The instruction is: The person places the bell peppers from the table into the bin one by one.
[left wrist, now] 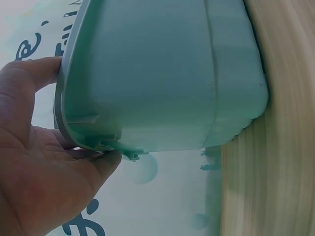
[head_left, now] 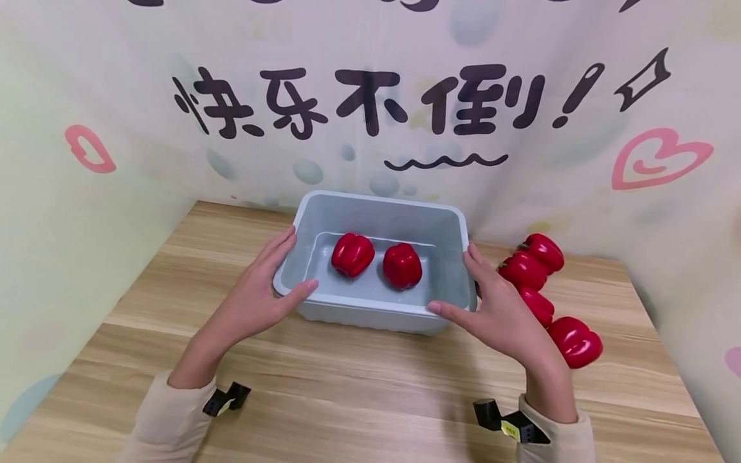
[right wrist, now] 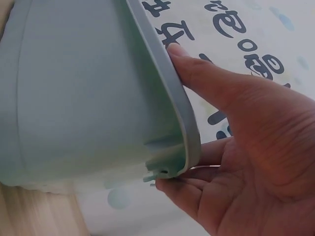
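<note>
While btwn both hands [head_left: 255,301] [head_left: 505,314], grey bin [head_left: 370,316] w/ 2 red peppers [head_left: 353,255] [head_left: 402,265].

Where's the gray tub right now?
In the head view, the gray tub is near the middle, held between the left hand and the right hand, with loose red peppers to its right.

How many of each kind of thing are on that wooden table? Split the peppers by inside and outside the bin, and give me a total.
Grey-blue bin: 1
Inside red peppers: 2
Outside red peppers: 4 visible
Total: 7 visible; more peppers could be hidden.
</note>
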Demonstrator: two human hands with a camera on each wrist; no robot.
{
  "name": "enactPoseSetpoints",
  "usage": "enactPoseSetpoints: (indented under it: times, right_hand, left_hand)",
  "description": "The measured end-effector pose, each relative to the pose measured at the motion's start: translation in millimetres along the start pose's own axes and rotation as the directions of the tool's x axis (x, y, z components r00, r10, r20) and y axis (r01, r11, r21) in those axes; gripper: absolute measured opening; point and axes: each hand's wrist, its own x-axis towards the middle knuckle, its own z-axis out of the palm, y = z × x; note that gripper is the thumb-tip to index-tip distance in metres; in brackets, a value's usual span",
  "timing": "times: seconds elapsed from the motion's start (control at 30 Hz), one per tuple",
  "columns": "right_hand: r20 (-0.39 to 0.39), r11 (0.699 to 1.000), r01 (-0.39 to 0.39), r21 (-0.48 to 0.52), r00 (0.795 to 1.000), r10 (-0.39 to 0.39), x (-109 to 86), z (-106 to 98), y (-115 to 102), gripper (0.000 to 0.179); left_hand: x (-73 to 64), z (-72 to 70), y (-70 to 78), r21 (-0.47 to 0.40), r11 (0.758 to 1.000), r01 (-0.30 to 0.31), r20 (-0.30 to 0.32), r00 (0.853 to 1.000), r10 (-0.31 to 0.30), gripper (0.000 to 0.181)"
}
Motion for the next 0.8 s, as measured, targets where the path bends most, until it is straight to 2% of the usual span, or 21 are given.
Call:
enactPoseSetpoints:
  times: [0.13, 0.37, 0.6, 0.8]
  right_hand:
    - [-0.013, 0.999, 0.033, 0.034, 0.999, -0.032, -1.3, -1, 5, 0.103]
    - [-0.03, 0.997, 0.029, 0.072, 0.999, -0.027, -6.8, -2, 7, 0.095]
    - [-0.033, 0.994, 0.031, 0.101, 0.999, -0.028, -13.4, -5, 14, 0.085]
    - [-0.004, 0.994, 0.001, 0.109, 1.0, -0.001, -23.2, -12, 16, 0.086]
  left_hand:
    - [2.2, -3.8, 4.1, 0.003, 1.0, 0.022, 0.036, 0.999, -0.022, 0.086]
    - [3.6, -13.8, 10.3, 0.001, 0.999, 0.048, 0.098, 0.994, -0.048, 0.092]
    - [3.9, -16.4, 11.3, 0.001, 0.999, 0.046, 0.12, 0.992, -0.046, 0.097]
    - [5.7, -19.3, 11.1, 0.016, 0.998, 0.058, 0.137, 0.989, -0.059, 0.1]
